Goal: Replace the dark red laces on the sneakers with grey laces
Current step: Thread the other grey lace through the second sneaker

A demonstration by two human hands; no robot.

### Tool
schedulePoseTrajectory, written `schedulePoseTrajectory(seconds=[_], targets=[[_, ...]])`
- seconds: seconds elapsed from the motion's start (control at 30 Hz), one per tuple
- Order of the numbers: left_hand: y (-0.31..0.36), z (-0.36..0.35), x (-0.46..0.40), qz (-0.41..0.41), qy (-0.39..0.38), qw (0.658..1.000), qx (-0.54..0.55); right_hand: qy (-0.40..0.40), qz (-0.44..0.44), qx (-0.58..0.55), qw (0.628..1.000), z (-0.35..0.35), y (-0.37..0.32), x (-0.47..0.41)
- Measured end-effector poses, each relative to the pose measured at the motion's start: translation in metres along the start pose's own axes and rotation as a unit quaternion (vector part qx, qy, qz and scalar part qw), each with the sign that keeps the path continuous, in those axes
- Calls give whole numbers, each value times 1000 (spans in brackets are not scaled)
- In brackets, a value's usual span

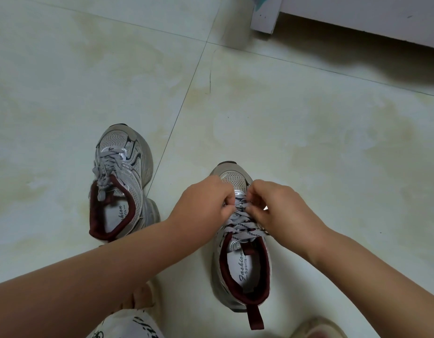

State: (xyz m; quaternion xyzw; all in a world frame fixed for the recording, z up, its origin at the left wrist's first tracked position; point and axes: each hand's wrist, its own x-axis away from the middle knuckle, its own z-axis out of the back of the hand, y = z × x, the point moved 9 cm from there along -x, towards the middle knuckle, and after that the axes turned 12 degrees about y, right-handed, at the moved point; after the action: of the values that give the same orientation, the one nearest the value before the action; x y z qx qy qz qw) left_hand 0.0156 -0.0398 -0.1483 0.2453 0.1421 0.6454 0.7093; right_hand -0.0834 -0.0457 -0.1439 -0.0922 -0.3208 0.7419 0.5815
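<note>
Two sneakers stand on pale floor tiles; white furniture upper right; both hands pinch grey laces lower centre.

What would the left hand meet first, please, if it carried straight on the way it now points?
Probably the right hand: the left hand points rightward across the grey patterned laces of the silver-grey mesh sneaker, and their fingertips look nearly touching, though depth is unclear.
</note>
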Motion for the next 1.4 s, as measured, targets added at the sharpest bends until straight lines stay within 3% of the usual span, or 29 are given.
schedulePoseTrajectory(seconds=[0.17, 0.37, 0.43, 0.53, 0.7, 0.93, 1.17, 1.27, 1.4], targets=[[10, -3, -2, -45, -56, 991, -109, 34, -123, -78, 989, 1, 26, -7], [8, -17, -13, -31, -137, 971, -195, -15, -91, -48, 995, -12, 19, -11], [10, -17, -12, -33, -144, 967, -206, -40, -96, -93, 990, -18, 17, -10], [17, -17, -10, -41, -154, 963, -217, -71, -163, -234, 956, -31, 20, -6], [16, -18, -9, -38, -143, 964, -223, -82, -243, -362, 896, -44, 33, -1], [0, -20, -7, 16, -159, 977, -139, -62, -234, -263, 934, -40, 42, -1], [18, -21, -4, -36, -167, 950, -262, -62, -250, -287, 923, -45, 42, -1], [17, -26, -5, -32, -211, 950, -228, -52, -249, -274, 927, -47, 41, 0], [-19, -24, 7, 118, -223, 967, 22, -41, -240, -260, 934, -47, 42, 1]])
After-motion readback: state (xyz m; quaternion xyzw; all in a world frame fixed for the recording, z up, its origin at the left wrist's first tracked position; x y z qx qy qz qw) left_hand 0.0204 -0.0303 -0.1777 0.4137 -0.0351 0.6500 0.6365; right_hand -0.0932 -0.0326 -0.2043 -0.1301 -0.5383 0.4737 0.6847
